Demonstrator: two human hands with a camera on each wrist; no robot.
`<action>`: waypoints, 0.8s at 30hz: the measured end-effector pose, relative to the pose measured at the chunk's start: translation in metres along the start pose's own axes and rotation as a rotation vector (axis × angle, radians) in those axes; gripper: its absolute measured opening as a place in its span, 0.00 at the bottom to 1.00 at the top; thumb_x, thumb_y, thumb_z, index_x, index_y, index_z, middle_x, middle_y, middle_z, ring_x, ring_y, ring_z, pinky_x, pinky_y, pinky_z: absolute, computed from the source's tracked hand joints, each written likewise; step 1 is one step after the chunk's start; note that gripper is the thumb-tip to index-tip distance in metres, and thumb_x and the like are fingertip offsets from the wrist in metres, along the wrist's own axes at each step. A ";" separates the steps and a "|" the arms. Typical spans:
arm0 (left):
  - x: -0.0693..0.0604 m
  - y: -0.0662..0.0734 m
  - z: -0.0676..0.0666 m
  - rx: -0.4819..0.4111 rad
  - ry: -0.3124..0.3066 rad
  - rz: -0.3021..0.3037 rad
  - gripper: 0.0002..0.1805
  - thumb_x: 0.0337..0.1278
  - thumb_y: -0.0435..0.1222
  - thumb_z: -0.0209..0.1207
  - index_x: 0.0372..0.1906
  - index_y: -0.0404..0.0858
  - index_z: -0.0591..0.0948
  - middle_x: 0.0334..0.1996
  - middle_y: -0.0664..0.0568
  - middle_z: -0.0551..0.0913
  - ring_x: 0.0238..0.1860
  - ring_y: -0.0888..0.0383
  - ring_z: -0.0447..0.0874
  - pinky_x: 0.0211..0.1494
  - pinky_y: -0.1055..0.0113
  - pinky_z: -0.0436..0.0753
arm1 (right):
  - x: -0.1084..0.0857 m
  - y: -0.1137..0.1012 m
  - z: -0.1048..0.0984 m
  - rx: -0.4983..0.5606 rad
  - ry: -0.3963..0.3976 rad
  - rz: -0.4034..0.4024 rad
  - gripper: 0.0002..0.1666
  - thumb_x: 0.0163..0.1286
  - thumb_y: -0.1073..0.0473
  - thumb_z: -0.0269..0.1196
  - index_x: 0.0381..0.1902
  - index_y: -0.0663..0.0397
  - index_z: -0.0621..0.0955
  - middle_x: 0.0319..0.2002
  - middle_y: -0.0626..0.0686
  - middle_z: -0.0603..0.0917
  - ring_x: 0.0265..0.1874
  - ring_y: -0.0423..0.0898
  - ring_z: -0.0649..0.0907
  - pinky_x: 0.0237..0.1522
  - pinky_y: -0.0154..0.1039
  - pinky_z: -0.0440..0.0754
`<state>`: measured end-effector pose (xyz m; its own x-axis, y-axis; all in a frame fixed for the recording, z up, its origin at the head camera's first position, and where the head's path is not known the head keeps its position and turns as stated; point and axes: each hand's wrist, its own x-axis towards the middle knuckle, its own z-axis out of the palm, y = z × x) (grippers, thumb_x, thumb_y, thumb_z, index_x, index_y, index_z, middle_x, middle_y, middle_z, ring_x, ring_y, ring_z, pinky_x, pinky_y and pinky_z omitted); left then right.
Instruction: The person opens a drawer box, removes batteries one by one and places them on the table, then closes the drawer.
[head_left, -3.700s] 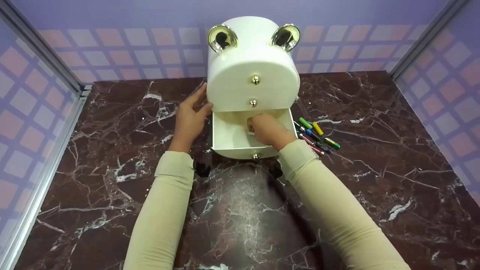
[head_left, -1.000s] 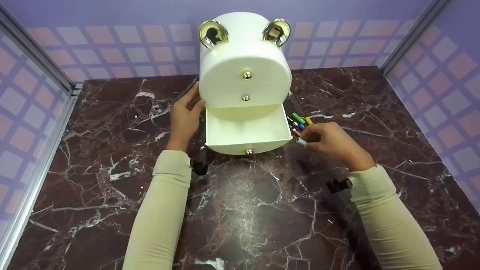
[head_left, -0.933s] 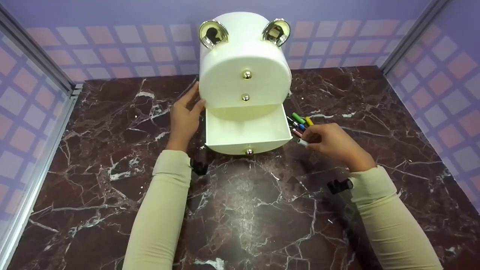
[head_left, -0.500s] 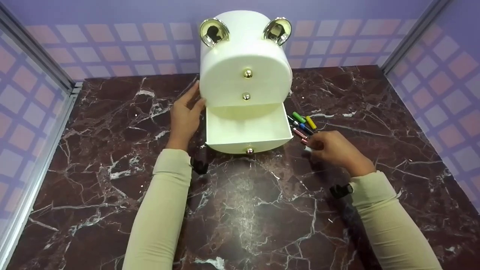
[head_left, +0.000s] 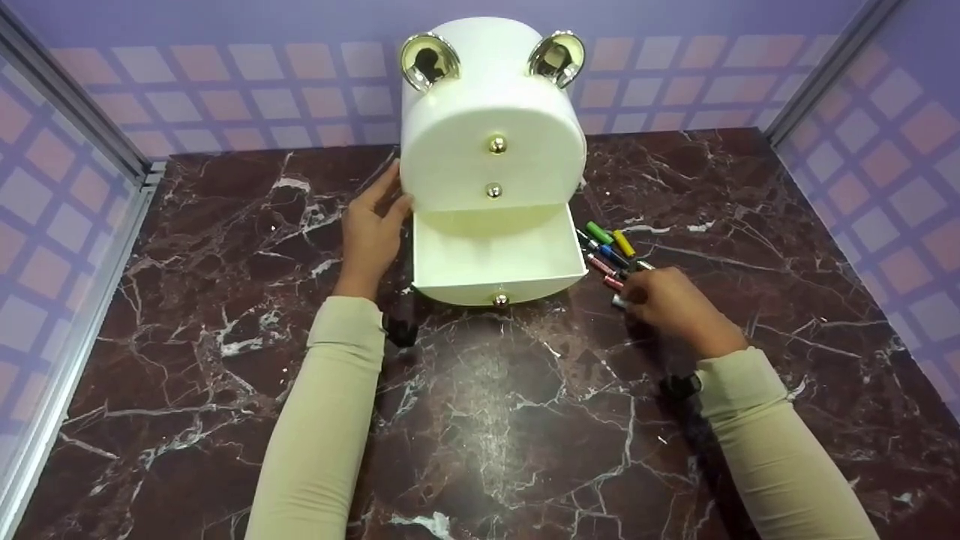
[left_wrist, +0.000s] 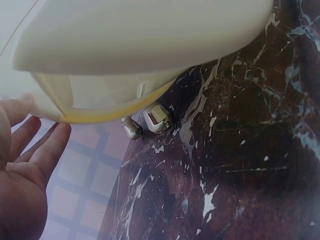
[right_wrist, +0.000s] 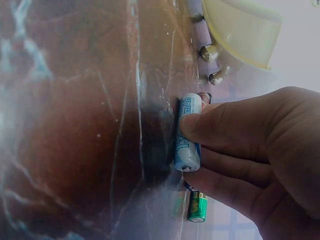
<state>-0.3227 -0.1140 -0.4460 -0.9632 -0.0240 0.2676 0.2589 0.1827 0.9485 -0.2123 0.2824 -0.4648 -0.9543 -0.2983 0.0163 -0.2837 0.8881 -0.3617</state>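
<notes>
A white and blue battery (right_wrist: 188,132) with "mAh" printed on it is held by my right hand (right_wrist: 285,150), thumb on its near side and fingers behind. In the head view that battery (head_left: 619,301) shows only its end at the fingertips of my right hand (head_left: 667,304), low over the table beside the other batteries (head_left: 615,255). My left hand (head_left: 371,236) rests on the left side of a white rounded drawer box (head_left: 487,161), its fingers (left_wrist: 52,150) extended against the wall. The bottom drawer (head_left: 461,292) is pulled out.
Two shiny gold ear-like discs (head_left: 430,61) top the box, and round gold knobs (head_left: 497,144) mark its front. A green and gold battery (right_wrist: 198,207) lies past my right fingers. Dark marble table (head_left: 480,420) surrounds the box; tiled walls (head_left: 262,90) enclose it.
My right hand has left the drawer and gone to the batteries on the right. During the last second it draws slightly toward me with the white battery. The left hand stays on the box.
</notes>
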 end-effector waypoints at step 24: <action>0.001 -0.001 0.001 0.015 0.012 0.021 0.27 0.62 0.34 0.61 0.66 0.49 0.74 0.61 0.48 0.79 0.55 0.52 0.83 0.56 0.69 0.82 | -0.004 -0.025 -0.003 -0.030 0.175 -0.121 0.07 0.52 0.65 0.71 0.30 0.58 0.84 0.31 0.55 0.84 0.30 0.52 0.82 0.36 0.50 0.82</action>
<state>-0.3235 -0.1128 -0.4467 -0.9568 -0.0319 0.2892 0.2775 0.1981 0.9401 -0.2021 0.2623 -0.4532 -0.9140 -0.3408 0.2203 -0.3976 0.8603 -0.3191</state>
